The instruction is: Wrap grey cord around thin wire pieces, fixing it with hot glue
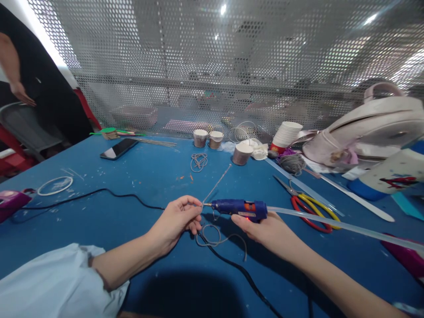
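My right hand (265,229) grips a blue glue gun (240,208) with a long clear glue stick (331,224) sticking out behind it. Its nozzle points left at my left hand (177,221), whose fingers pinch a thin grey cord (217,182). One end of the cord stretches away across the blue table (139,185). The other end curls into a small loop (212,236) just below my fingers. The gun's black cable (238,269) runs toward me.
Red-and-yellow scissors (311,207) lie right of the gun. Paper cups (215,139), a cup stack (286,134), a white bag (371,128), a phone (118,148), a wire ring (54,185) and a coiled cord (198,161) sit farther off. Another person (20,84) stands at far left.
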A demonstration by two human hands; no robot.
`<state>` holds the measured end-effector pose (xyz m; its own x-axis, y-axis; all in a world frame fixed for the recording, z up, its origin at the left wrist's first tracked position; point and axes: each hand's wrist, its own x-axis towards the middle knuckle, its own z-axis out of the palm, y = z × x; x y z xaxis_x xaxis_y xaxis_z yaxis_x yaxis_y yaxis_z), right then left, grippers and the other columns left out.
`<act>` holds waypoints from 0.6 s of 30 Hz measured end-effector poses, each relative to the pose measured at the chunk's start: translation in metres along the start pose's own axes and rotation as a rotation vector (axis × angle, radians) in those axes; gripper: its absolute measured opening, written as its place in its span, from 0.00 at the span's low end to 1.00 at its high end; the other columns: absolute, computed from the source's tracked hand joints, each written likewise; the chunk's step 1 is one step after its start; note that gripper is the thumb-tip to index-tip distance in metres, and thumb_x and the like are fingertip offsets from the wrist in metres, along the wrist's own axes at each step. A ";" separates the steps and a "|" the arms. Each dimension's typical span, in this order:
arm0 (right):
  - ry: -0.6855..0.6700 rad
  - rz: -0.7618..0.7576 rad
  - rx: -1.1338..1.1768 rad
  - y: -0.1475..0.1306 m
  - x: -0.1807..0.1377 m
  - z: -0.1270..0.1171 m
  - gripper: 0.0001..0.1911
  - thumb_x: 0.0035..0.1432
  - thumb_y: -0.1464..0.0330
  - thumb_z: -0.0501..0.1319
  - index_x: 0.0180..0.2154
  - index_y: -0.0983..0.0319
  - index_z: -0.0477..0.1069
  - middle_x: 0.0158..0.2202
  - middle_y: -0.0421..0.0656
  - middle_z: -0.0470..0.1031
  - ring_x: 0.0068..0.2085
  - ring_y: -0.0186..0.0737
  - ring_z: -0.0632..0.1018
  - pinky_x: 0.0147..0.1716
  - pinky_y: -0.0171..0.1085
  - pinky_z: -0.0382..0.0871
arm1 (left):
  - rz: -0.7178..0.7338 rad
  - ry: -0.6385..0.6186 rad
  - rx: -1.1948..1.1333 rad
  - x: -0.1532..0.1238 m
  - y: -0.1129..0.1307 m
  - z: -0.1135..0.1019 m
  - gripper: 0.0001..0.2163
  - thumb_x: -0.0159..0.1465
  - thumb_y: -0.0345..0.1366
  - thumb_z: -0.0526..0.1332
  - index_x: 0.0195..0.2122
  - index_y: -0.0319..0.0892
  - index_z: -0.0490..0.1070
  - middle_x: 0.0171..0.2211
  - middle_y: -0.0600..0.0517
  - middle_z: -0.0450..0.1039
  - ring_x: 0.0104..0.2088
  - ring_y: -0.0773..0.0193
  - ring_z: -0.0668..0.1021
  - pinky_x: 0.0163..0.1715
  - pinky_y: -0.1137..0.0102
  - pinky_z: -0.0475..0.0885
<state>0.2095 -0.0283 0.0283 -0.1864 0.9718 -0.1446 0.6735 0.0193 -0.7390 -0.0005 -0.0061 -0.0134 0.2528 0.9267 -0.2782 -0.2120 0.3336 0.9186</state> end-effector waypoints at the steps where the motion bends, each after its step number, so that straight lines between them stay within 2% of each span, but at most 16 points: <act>1: 0.018 -0.001 0.000 0.000 0.000 0.000 0.19 0.55 0.54 0.55 0.29 0.61 0.77 0.14 0.37 0.66 0.19 0.35 0.68 0.20 0.33 0.61 | 0.001 0.003 0.002 0.000 0.000 0.000 0.09 0.53 0.33 0.64 0.34 0.38 0.67 0.18 0.55 0.68 0.16 0.71 0.72 0.15 0.78 0.65; 4: 0.029 0.014 -0.004 -0.002 0.001 0.001 0.20 0.54 0.53 0.55 0.26 0.61 0.76 0.14 0.37 0.66 0.19 0.35 0.68 0.20 0.33 0.61 | 0.004 0.003 0.010 0.000 -0.001 0.000 0.09 0.53 0.33 0.63 0.34 0.38 0.66 0.18 0.56 0.69 0.16 0.72 0.71 0.14 0.79 0.64; 11: -0.062 0.013 -0.029 -0.006 -0.004 -0.002 0.19 0.54 0.54 0.55 0.35 0.59 0.77 0.18 0.37 0.70 0.23 0.37 0.70 0.24 0.34 0.61 | 0.035 0.024 0.026 0.001 -0.001 0.001 0.08 0.52 0.33 0.64 0.28 0.39 0.64 0.17 0.57 0.67 0.15 0.75 0.67 0.13 0.80 0.56; 18: 0.052 0.026 -0.022 -0.002 -0.001 0.002 0.20 0.54 0.53 0.55 0.26 0.60 0.76 0.14 0.38 0.67 0.22 0.37 0.69 0.24 0.35 0.62 | 0.025 0.018 0.008 0.000 -0.001 0.000 0.07 0.52 0.32 0.63 0.28 0.39 0.64 0.17 0.57 0.67 0.15 0.75 0.67 0.14 0.79 0.54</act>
<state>0.2069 -0.0301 0.0287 -0.1314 0.9830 -0.1283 0.6935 -0.0014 -0.7204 0.0002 -0.0064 -0.0144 0.2301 0.9378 -0.2598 -0.2107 0.3086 0.9275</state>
